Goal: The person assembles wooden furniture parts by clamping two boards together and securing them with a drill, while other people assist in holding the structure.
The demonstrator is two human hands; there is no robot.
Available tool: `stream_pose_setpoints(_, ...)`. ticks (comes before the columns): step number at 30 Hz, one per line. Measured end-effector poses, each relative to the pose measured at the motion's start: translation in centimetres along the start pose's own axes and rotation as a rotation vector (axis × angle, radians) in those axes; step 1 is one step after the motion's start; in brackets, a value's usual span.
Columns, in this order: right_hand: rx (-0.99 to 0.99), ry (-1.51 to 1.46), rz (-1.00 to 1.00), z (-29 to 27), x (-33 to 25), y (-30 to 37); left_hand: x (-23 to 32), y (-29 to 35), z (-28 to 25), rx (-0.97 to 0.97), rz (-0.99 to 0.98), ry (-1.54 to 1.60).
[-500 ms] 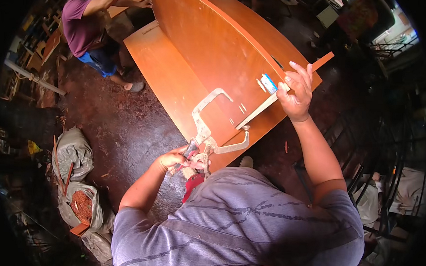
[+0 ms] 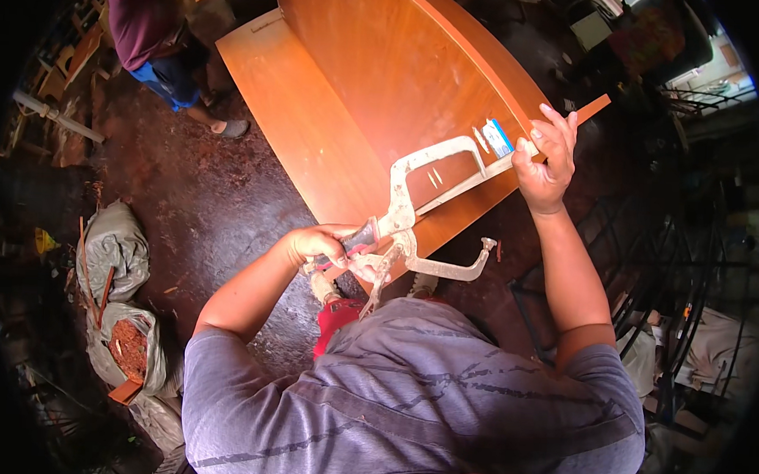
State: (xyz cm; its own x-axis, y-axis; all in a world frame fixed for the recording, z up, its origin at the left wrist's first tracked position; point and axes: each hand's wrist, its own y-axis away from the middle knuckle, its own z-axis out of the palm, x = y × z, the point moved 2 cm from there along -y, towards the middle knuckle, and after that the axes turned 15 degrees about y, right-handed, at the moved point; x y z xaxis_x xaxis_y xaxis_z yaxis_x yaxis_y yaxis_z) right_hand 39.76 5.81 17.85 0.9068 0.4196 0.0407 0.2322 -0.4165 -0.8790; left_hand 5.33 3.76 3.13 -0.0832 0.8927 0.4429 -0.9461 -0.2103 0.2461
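My left hand (image 2: pixel 336 250) is closed around the handles of a metal locking C-clamp (image 2: pixel 410 175). The clamp's jaws are wide apart; its upper jaw tip is by a pale wooden strip (image 2: pixel 462 187), and the lower one hangs over the floor. The strip runs along the near edge of an upright orange-brown wooden panel (image 2: pixel 403 77). At that panel's near corner my right hand (image 2: pixel 550 164) pinches the strip's end, thumb on the near side, other fingers raised. A small blue and white packet (image 2: pixel 498 138) lies against the panel, beside the strip.
Another wide panel (image 2: pixel 292 106) extends to the left below the upright one. A person in a purple shirt (image 2: pixel 130 23) stands at the far left, an arm reaching to the panel. Sacks (image 2: pixel 116 247) lie on the left floor; dark metal frames (image 2: pixel 688 335) stand at right.
My left hand has raised the clamp and moved it to the right, bringing its upper jaw to the strip. My right hand stays at the panel's corner, slightly further right in view.
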Motion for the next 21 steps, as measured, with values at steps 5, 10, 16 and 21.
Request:
stream_pose_setpoints(5,-0.014,-0.001,0.006,-0.3,-0.2,0.0,-0.6,-1.5,0.0,-0.149,0.086,0.115)
stream_pose_setpoints(10,0.005,-0.007,0.005,-0.1,-0.4,0.1,-1.2,-3.3,-0.1,-0.305,0.099,0.177)
stream_pose_setpoints(16,-0.009,-0.012,0.018,-0.1,-0.7,0.1,-0.9,-3.1,0.9,-0.33,0.106,0.033)
stream_pose_setpoints(21,-0.002,-0.018,0.017,-0.1,-1.4,-0.1,-0.7,-3.0,0.8,-0.281,0.121,0.036)
